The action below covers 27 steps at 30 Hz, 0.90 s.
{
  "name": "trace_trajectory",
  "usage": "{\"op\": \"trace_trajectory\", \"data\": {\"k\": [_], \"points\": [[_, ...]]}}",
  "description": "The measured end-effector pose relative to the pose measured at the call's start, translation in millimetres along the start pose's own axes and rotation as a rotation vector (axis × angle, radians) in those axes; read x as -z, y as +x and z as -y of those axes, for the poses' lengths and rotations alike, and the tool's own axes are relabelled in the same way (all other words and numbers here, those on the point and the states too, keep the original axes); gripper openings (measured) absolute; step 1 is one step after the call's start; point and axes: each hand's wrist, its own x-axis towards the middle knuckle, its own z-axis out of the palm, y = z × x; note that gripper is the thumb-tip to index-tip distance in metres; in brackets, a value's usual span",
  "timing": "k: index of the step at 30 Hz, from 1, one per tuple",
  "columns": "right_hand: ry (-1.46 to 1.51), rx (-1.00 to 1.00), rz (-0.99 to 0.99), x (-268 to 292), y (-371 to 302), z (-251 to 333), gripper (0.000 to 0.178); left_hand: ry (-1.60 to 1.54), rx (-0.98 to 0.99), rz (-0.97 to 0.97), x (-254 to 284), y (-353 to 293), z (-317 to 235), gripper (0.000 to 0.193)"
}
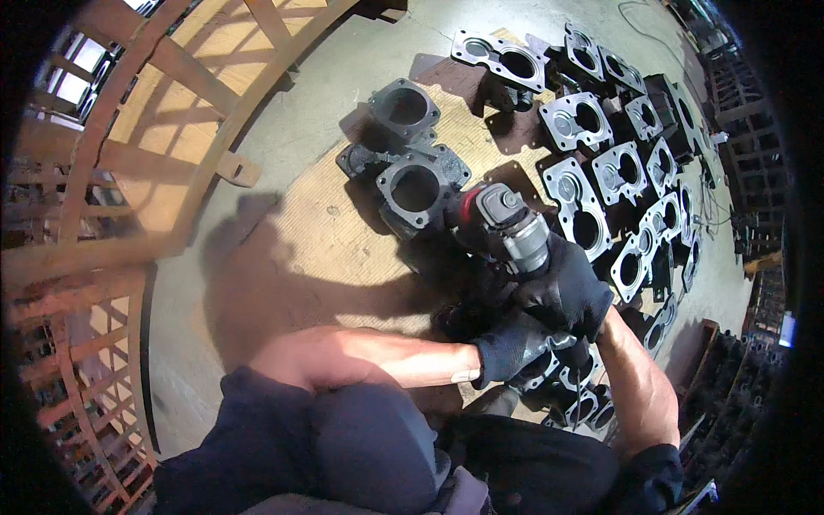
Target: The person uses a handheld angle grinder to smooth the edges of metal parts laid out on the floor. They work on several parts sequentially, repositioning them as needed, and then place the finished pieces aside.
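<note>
An angle grinder (522, 233) with a grey head and a red-edged disc is in my hands, just right of a dark metal casting. My right hand (571, 292), in a black glove, wraps round its body behind the head. Close below it, my left hand (515, 346), also gloved, is closed at the rear of the tool; its fingers are partly hidden. The dark casting (446, 172) has two round flanged openings and lies on a tan ridged board (318, 215). I cannot tell whether the disc touches it.
Several castings with bright machined faces (573, 120) stand in rows to the right, more (584, 403) near my legs. Rusty slatted metal crates (103, 189) line the left side. Dark parts fill a bin (738, 403) at lower right. A cable (639, 26) lies on the far floor.
</note>
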Motion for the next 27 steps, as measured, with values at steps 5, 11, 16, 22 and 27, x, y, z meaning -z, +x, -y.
{"op": "trace_trajectory", "data": {"k": [5, 11, 16, 22, 27], "points": [[-0.155, -0.005, -0.007, -5, 27, 5, 0.064, -0.228, -0.042, -0.027, 23, 0, -15, 0.024], [-0.283, -0.032, -0.028, -5, 50, 35, 0.053, -0.104, -0.149, -0.135, 49, -2, -28, 0.027], [-0.238, 0.025, 0.011, -20, 84, 67, 0.052, -0.283, 0.058, -0.223, 76, 2, -27, 0.023], [-0.236, 0.123, 0.057, -27, 93, 63, 0.059, -0.308, -0.029, -0.186, 96, -17, -65, 0.019], [-0.154, 0.079, 0.048, -7, 89, 70, 0.051, -0.189, -0.101, -0.273, 83, 5, -50, 0.023]]}}
